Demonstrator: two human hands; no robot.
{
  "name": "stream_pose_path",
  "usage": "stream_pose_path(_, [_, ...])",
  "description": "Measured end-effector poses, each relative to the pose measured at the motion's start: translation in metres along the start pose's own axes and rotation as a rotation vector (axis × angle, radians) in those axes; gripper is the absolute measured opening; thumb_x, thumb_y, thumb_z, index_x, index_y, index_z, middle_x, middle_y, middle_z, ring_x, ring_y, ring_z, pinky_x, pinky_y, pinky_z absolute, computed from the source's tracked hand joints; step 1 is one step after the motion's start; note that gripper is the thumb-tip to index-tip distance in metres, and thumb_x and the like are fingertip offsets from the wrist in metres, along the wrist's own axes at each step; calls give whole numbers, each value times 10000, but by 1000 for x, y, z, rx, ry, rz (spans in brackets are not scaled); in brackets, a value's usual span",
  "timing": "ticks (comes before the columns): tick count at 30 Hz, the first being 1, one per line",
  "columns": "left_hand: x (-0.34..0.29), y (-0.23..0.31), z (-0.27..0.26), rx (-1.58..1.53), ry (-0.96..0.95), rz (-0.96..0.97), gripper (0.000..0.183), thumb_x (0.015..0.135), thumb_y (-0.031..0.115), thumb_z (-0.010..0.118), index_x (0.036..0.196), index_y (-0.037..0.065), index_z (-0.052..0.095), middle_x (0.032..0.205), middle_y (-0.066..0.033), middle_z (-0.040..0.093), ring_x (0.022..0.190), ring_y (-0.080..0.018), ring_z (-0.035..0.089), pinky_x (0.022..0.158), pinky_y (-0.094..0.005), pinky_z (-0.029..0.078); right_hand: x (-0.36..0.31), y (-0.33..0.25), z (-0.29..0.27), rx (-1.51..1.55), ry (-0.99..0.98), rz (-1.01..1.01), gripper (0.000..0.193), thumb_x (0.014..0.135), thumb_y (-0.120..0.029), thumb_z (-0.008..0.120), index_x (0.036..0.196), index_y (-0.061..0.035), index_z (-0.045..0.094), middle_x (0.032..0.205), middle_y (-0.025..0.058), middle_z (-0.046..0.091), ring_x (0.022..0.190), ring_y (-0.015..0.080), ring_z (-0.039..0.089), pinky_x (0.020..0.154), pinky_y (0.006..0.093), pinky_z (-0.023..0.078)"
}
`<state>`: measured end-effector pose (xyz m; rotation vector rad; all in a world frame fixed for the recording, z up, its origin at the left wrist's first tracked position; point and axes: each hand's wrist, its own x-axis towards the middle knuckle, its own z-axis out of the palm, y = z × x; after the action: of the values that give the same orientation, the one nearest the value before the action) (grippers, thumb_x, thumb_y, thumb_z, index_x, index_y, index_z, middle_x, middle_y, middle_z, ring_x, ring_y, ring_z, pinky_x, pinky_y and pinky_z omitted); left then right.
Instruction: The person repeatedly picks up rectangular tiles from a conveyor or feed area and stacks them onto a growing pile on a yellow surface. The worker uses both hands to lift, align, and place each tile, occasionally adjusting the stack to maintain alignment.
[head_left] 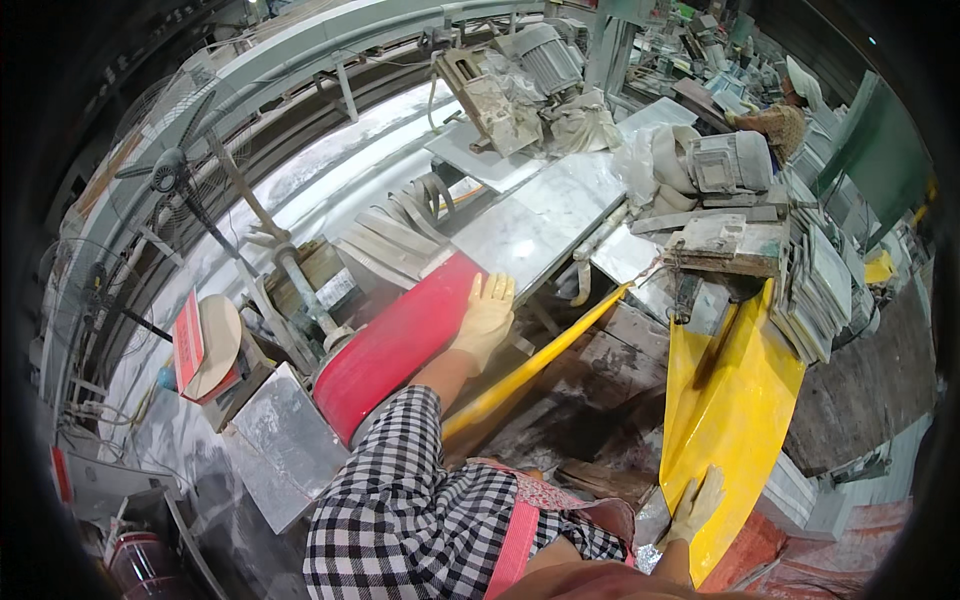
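My left hand (485, 322), in a cream glove, lies against the right edge of a wide red belt (395, 345), which curves round at its near end. The fingers of this hand are stretched out and close together. Lower right, my right hand (697, 505), also gloved, rests flat on a glossy yellow plastic sheet (735, 410); its fingers are extended. That sheet hangs in folds from the bench end. A narrow yellow strip (540, 365) slants between the sheet and the belt. Neither hand grips anything that I can see.
White marble-like slabs (540, 215) cover the bench ahead. Dusty motors (730, 163) stand beyond it, and stacked tiles (815, 285) lean on the right. Left are a fan (168, 170) and an orange-labelled disc (215, 345). A person (780, 125) in a pale hat works far right.
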<state>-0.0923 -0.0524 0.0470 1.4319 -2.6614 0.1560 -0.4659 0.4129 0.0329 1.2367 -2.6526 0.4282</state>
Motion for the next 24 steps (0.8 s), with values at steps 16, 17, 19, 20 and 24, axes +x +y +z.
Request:
stream_pose_path(16, [7, -4, 11, 5, 51, -4, 599, 955, 242, 468, 1485, -26, 394, 1555, -220, 403, 1460, -341, 362, 1224, -485, 230, 7, -11, -17, -42, -101, 33, 550, 1049, -370, 440, 1464, -10, 467, 1515, 238, 449, 1425, 406, 377, 1215, 504, 197])
stream_pose_path(17, [6, -3, 11, -44, 94, -2, 580, 948, 229, 471, 1463, -33, 420, 1540, -223, 420, 1443, -345, 381, 1217, -485, 244, 7, -12, -18, -49, -102, 25, 547, 1055, -362, 436, 1473, -8, 454, 1517, 234, 448, 1431, 393, 374, 1219, 498, 193])
stream_pose_path(19, [7, -3, 11, -50, 128, -8, 566, 941, 223, 474, 1445, -34, 441, 1525, -223, 439, 1427, -345, 398, 1211, -485, 255, 7, -12, -20, -29, -104, 33, 549, 1060, -361, 429, 1480, -8, 443, 1523, 230, 442, 1438, 385, 368, 1221, 495, 188])
stream_pose_path(20, [7, -3, 10, -59, 128, -10, 559, 938, 220, 475, 1436, -34, 451, 1517, -223, 448, 1419, -346, 406, 1208, -484, 260, 8, -12, -20, -23, -102, 27, 549, 1062, -360, 426, 1483, -8, 438, 1527, 227, 439, 1441, 382, 365, 1222, 494, 186])
stream_pose_path(24, [9, -4, 8, -72, 67, -35, 567, 944, 178, 464, 1465, -38, 409, 1535, -239, 411, 1453, -354, 356, 1229, -470, 221, 7, -8, -15, -70, -92, 32, 535, 1063, -348, 442, 1478, -12, 448, 1535, 214, 436, 1448, 371, 360, 1226, 482, 176])
